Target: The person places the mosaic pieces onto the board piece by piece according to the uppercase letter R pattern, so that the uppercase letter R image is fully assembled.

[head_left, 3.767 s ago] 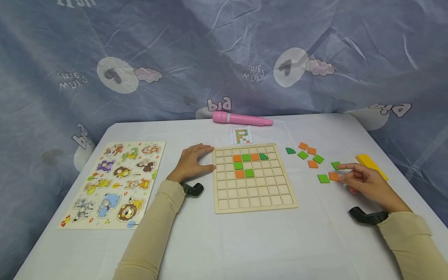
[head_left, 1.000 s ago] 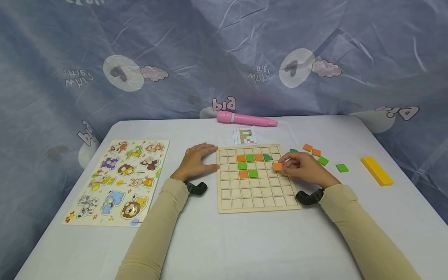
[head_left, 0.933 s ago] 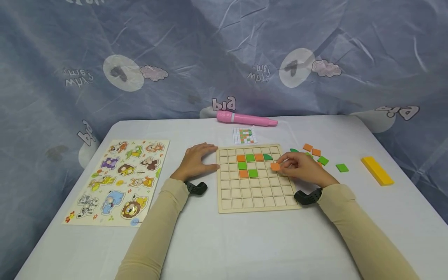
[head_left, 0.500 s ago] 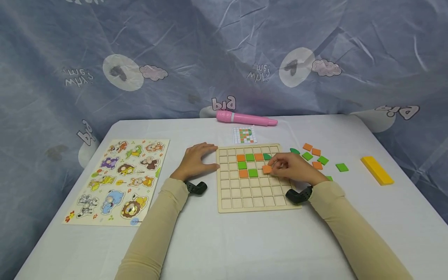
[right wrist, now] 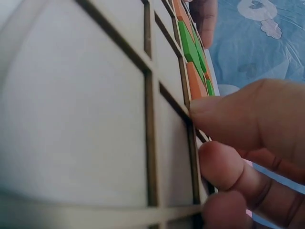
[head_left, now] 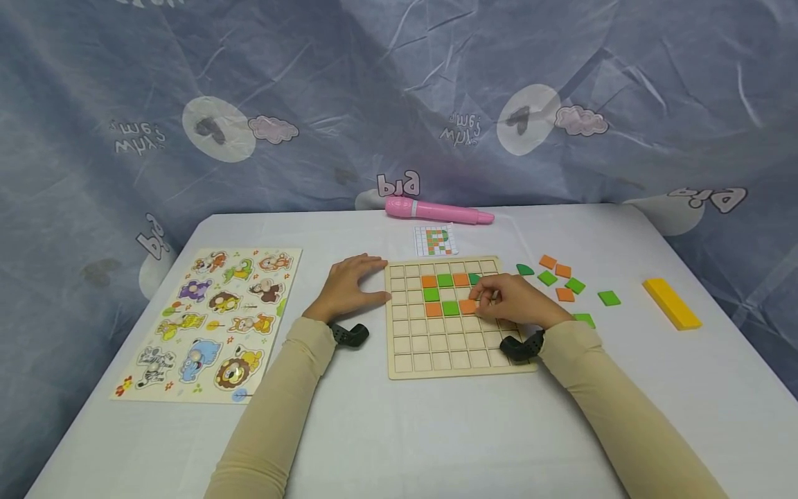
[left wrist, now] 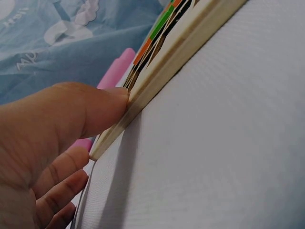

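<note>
My right hand is over the wooden grid board, thumb and fingertips at the right edge of an orange square tile. That tile lies in a cell right of a green square tile. In the right wrist view the thumb meets the orange tile. More orange and green tiles form a pattern above, and my fingers partly cover a dark green quarter-round tile. My left hand rests at the board's left side, its thumb touching the edge in the left wrist view.
Several loose tiles lie right of the board, with a yellow block farther right. A pattern card and a pink microphone-shaped pen are behind it. An animal puzzle board lies at the left.
My right hand has brought the orange tile from the loose pile leftward over the board and down into the cell beside the green tile. The left hand stays at the board's edge.
</note>
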`<state>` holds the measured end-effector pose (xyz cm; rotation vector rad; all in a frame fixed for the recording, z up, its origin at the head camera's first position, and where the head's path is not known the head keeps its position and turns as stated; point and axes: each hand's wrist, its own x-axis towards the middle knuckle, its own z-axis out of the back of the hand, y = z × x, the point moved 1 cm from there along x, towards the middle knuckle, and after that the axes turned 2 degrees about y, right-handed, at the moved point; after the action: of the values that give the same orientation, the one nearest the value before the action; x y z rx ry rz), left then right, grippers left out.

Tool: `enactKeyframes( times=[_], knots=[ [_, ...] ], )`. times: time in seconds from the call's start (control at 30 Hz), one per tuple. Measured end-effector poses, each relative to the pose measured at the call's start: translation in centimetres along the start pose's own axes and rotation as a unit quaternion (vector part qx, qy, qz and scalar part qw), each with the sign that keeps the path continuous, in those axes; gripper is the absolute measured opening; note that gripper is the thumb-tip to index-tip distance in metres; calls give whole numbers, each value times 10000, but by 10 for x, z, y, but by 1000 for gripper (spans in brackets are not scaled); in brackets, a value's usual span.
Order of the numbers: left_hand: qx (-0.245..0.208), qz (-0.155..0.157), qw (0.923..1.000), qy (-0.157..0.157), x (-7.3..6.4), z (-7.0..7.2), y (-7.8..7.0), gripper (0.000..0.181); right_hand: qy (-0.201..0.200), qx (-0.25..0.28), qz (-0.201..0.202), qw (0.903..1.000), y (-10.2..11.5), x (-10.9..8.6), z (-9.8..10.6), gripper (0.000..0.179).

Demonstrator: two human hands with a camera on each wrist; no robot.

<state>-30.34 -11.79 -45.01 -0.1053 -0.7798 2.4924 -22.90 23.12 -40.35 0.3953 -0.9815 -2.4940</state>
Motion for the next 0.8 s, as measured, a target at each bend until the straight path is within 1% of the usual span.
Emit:
enactKeyframes(
  times=[0.27,0.5,0.67,0.8],
  knots=[
    [51,-17,10000,-1,0,1,-1,77,41,46,-46,10000,1,1,-1,16],
    [15,-75,9999,-86,-3,4,-5,74,94,-79,26,9999,0,3,-1,16],
    [33,-66,9999,-81,-3,5,-6,74,240,322,24,9992,-3,1,3,21],
    [22,-47,10000,-50,-3,4,-7,75,282,870,-59,9958,-10,-1,9,28]
  ],
)
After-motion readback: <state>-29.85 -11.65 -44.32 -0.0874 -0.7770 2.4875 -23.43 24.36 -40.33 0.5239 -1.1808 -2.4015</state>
